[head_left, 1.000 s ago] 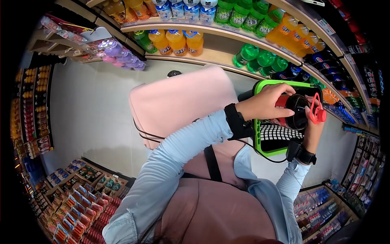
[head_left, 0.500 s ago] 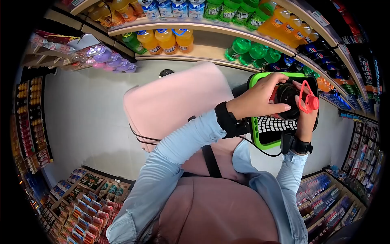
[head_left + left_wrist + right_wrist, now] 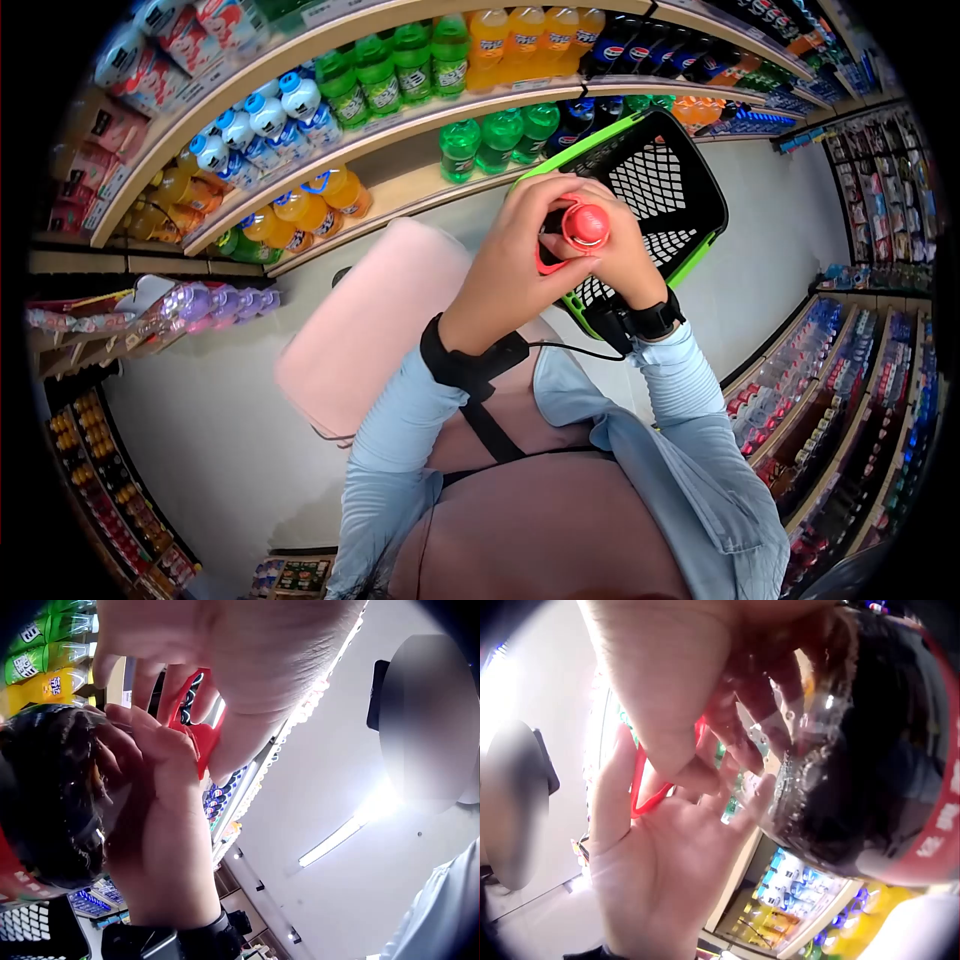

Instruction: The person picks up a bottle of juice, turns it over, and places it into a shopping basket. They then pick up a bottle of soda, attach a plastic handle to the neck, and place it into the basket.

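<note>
A large plastic cola bottle (image 3: pixel 889 750) with dark contents and a red label is held by both hands near its neck. Its red cap (image 3: pixel 588 222) faces up in the head view, and a red carry handle (image 3: pixel 649 802) loops from the neck. My right hand (image 3: pixel 632 250) grips the neck and shoulder, its fingers wrapped round in the left wrist view (image 3: pixel 169 825). On the other side, my left hand (image 3: pixel 505 255) curls round the neck and handle, thumb just under the cap. Most of the bottle is hidden under the hands in the head view.
A black basket with a green rim (image 3: pixel 700 258) and mesh walls stands on the floor behind the hands. Drink shelves (image 3: pixel 400 120) with several rows of bottles run along the far side. Pink cloth (image 3: pixel 380 320) covers the lap. More shelves (image 3: pixel 840 400) stand at right.
The bottle has come up and left from over the basket, its cap turned towards the head camera. My left hand has moved from the bottle's body to its neck. The view has swung right.
</note>
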Tool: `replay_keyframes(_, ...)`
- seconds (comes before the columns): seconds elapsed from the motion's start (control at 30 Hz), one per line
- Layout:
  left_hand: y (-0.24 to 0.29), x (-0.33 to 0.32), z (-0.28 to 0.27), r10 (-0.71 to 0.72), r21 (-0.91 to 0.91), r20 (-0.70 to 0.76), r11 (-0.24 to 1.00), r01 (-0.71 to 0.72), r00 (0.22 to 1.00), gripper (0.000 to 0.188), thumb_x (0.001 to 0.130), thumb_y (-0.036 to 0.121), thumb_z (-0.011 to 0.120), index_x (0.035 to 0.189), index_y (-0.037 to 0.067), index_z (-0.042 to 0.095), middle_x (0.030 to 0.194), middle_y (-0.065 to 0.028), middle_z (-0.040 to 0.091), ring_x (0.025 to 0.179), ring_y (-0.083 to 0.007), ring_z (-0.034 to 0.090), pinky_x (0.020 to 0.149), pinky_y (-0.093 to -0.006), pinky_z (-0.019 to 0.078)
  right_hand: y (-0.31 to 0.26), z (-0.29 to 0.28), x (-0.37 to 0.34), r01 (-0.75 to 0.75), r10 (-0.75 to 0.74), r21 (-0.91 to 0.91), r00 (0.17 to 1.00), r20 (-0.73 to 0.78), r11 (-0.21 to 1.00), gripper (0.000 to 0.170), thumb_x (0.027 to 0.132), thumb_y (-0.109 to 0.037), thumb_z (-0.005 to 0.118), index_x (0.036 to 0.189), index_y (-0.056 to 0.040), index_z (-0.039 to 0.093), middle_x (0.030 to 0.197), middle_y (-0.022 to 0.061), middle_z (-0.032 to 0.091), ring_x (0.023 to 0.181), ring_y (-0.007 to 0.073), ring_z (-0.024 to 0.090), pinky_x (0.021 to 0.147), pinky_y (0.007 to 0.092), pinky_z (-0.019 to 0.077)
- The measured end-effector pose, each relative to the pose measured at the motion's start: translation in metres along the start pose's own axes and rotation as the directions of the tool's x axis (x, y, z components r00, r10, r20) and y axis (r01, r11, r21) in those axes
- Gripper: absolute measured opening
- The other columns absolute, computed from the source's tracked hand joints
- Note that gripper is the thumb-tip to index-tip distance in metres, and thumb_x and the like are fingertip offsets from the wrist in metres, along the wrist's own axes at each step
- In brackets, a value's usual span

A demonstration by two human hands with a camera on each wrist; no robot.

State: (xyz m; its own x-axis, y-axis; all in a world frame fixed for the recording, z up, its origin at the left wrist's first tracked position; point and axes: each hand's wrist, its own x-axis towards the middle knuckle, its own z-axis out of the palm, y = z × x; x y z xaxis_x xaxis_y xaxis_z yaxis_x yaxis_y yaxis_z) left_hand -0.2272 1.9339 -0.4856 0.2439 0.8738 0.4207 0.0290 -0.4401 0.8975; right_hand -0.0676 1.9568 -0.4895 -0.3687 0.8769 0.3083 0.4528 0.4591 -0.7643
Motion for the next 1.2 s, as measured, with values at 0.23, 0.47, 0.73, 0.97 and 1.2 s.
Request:
replay_keyframes(0.23, 0.018, 0.0, 0.019, -0.02, 0.054, 0.081, 0.998, 0.015, 0.997, 0.064, 0.069, 0.003, 0.074, 0.125, 0.001, 0.043, 0.125, -0.0145, 0.05, 0.115, -0.0249, 0.05, 0.098, -0.0337, 0.0394, 0.003, -0.004, -0.016, 0.123, -0.121, 0.01, 0.987, -0.106, 0.992, 0.032, 0.064, -0.016, 0.072, 0.092, -0.0045, 0.062, 0.093, 0.0093, 0.064, 0.09, 0.0303, 0.059, 0.081, 0.0368, 0.046)
replay_keyframes(0.47, 0.036, 0.003, 0.034, 0.077, 0.214, 0.102, 0.972, -0.097, 0.992, 0.068, 0.067, 0.003, 0.073, 0.127, 0.001, 0.042, 0.128, -0.0211, 0.046, 0.118, -0.0357, 0.047, 0.098, -0.0381, 0.04, 0.0, -0.01, -0.024, 0.137, -0.134, 0.013, 0.984, -0.114, 0.991, 0.038, 0.065, -0.025, 0.073, 0.094, -0.0042, 0.06, 0.097, 0.0114, 0.062, 0.092, 0.032, 0.057, 0.081, 0.0393, 0.045)
replay_keyframes(0.73, 0.037, -0.001, 0.028, 0.039, 0.168, 0.169, 0.983, -0.068, 0.985, 0.069, 0.073, 0.012, 0.073, 0.131, 0.002, 0.037, 0.133, -0.0192, 0.043, 0.124, -0.0328, 0.043, 0.102, -0.0367, 0.0364, 0.002, -0.012, -0.027, 0.077, -0.068, 0.069, 0.99, -0.125, 0.995, 0.036, 0.063, -0.024, 0.076, 0.087, -0.0009, 0.061, 0.091, 0.0146, 0.062, 0.09, 0.0337, 0.057, 0.08, 0.039, 0.046)
replay_keyframes(0.97, 0.036, -0.008, 0.022, -0.007, 0.017, 0.123, 1.0, 0.005, 0.992, 0.067, 0.073, 0.015, 0.07, 0.13, 0.002, 0.038, 0.131, -0.0231, 0.043, 0.122, -0.0382, 0.042, 0.102, -0.0393, 0.0353, -0.011, -0.009, -0.025, 0.105, -0.107, -0.018, 0.987, -0.124, 0.994, 0.031, 0.067, -0.018, 0.074, 0.09, -0.0017, 0.061, 0.09, 0.0129, 0.063, 0.089, 0.033, 0.058, 0.08, 0.0389, 0.0465)
replay_keyframes(1.2, 0.034, -0.016, 0.01, 0.029, 0.138, 0.135, 0.989, -0.048, 0.99, 0.064, 0.078, 0.014, 0.069, 0.131, 0.002, 0.036, 0.132, -0.0219, 0.041, 0.122, -0.0311, 0.045, 0.099, -0.035, 0.0396, -0.013, 0.002, -0.025, 0.101, -0.11, -0.077, 0.987, -0.118, 0.992, 0.03, 0.065, -0.012, 0.074, 0.091, -0.0007, 0.063, 0.092, 0.0135, 0.064, 0.091, 0.0321, 0.059, 0.082, 0.0386, 0.0459)
